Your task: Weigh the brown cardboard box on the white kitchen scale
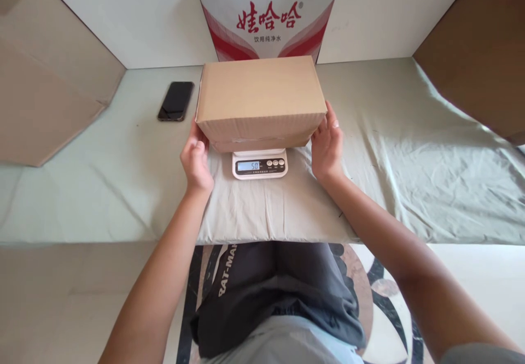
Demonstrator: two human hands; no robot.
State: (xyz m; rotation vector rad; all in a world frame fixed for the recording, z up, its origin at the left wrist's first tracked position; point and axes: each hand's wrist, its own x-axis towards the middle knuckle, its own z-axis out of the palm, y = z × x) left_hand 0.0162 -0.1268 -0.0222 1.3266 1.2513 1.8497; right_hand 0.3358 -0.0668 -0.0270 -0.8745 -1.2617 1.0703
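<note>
A brown cardboard box (262,90) is directly above a white digital kitchen scale (260,165), covering its platform. The scale's lit display reads what looks like 50. My left hand (196,159) grips the box's lower left side, its fingers partly hidden behind the edge. On the opposite side, my right hand (328,144) holds the box's lower right corner, fingers pointing up along the side. Both hands press the box between them. Whether its full weight rests on the scale I cannot tell.
A black phone (176,101) lies left of the box on the pale green cloth (410,189). Behind stands a white and red carton (268,22) against the white wall. Large cardboard panels rise at the left (53,79) and right (479,52). The table's front edge is close to my body.
</note>
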